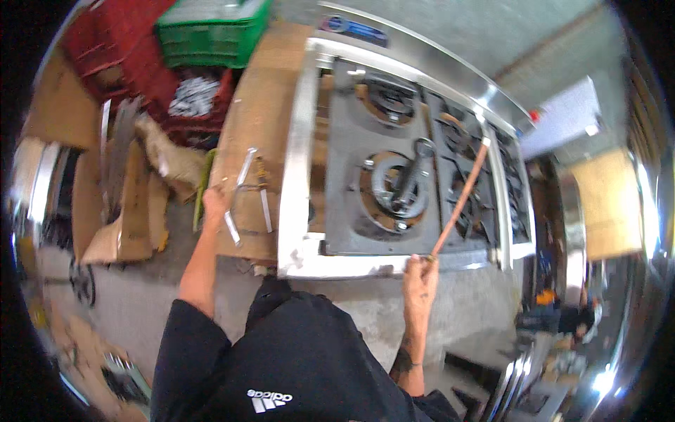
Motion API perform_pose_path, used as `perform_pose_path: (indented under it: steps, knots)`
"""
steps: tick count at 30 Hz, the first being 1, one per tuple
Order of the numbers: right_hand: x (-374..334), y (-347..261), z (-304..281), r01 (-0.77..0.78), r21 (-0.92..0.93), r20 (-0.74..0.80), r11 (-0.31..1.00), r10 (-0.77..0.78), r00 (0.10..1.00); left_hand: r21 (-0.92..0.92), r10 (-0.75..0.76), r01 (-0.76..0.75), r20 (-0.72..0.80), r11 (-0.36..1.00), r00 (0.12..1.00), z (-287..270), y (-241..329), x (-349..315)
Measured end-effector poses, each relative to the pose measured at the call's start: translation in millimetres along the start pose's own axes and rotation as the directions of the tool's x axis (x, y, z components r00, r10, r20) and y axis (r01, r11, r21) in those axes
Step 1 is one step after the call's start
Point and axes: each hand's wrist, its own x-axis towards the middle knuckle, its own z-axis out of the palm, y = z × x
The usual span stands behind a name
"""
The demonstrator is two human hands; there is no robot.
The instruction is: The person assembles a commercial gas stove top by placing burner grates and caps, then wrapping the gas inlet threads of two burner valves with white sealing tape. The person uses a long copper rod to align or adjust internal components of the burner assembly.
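Note:
A metal gas stove (298, 204) with dark burner plates lies across the bench in front of me. My right hand (420, 276) is closed around the lower end of a slim copper-coloured rod (463, 200). That rod slants up and right over the stove top, ending in a pale tip. To the left, my left hand (215, 202) is at the bench edge; its fingers are too blurred to read. Beside it lie a silver strip-like tool (232, 228), another silver tool (246, 166) and a tool with a yellowish handle (263, 183). A black round burner part (401, 186) sits on the front left burner.
The brown bench top (271, 77) runs left of the stove. Beyond it stand a green crate (211, 36), a red crate (116, 42) and an open cardboard box (137, 218). A white panel (562, 116) and a wooden board (605, 204) are at the right.

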Motion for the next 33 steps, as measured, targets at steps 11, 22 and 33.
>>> perform_pose_path:
  steps: [11,22,33]
  knots:
    - [10.7,-33.0,0.3,-0.202,0.182,-0.059,0.962,0.215,0.975,-0.046,0.0,0.008,0.169,0.999,0.986,2.7,-13.1,10.8]
    - [164.5,-58.2,-19.2,-0.332,0.83,0.391,0.448,-0.043,0.919,-0.177,0.01,0.003,0.074,0.984,0.997,-34.8,-34.0,39.2]
    - [289.3,-64.0,1.7,-0.454,0.845,0.533,0.283,-0.376,0.758,-0.248,0.171,-0.222,-0.213,0.943,0.962,-191.1,366.5,-51.2]
